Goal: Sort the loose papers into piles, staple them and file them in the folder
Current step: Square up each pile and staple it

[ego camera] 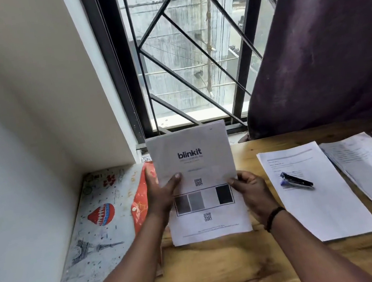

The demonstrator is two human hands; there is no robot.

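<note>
Both hands hold one printed sheet (198,182) upright over the surface (224,275).
Left hand (161,192) grips its 9 o'clock edge, right hand (249,186) pinches its 3 o'clock edge.

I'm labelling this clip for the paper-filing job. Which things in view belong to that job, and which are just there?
Part of the job:
blinkit sheet, held upright in left hand and right hand
paper piles on the table
stapler on the nearest pile
patterned folder

Just there:
curtain
window grille
</note>
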